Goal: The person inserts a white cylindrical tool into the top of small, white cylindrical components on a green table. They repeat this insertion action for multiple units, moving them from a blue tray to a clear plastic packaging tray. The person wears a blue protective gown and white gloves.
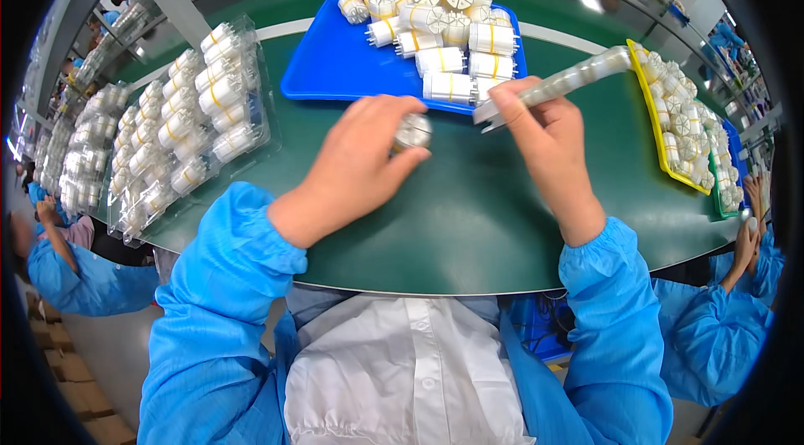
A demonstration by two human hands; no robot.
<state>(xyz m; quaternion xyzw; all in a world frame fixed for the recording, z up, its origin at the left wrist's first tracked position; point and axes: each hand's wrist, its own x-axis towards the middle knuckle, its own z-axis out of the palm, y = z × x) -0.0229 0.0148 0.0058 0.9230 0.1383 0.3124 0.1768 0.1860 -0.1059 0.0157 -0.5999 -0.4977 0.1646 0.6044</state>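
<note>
My left hand point(360, 156) is closed around a white cylindrical part point(413, 132), gripped between thumb and fingers above the green table. The part's round end, with a segmented metallic pattern, faces up. My right hand point(546, 139) pinches a long, pale, wrapped hand tool point(582, 75). Its forked metal tip points left toward the part without touching it, and its far end reaches up to the right. Just beyond both hands is a blue tray point(331, 64) with several white cylindrical parts point(448, 87) piled on its right side, banded with yellow, some showing metal prongs.
Clear plastic trays point(266, 123) of similar parts stand at the left on the green table point(435, 236). At the right are a yellow tray point(657, 131) and a green tray point(722, 194), both full. Co-workers in blue sleeves point(92, 277) sit on either side.
</note>
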